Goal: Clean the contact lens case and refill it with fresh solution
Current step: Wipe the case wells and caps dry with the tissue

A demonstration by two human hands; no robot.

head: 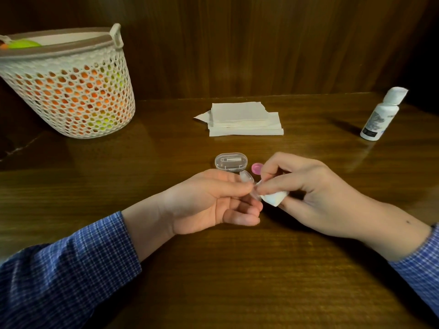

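the counter is dark, glossy wood with visible grain; a wood panel wall of the same tone stands directly behind it. the left hand holds the clear lens case above the counter, grip narrow, thumb and fingers pinching the case. the right hand has its grip closed round a folded white tissue, which touches the case. a pink cap lies on the counter just behind the hands, beside a clear oval box. a stack of white paper napkins lies farther back, at centre. a white solution bottle stands upright at far right, well apart from the hands. a white perforated basket with orange and green contents stands at far left. both sleeves are blue checked fabric.
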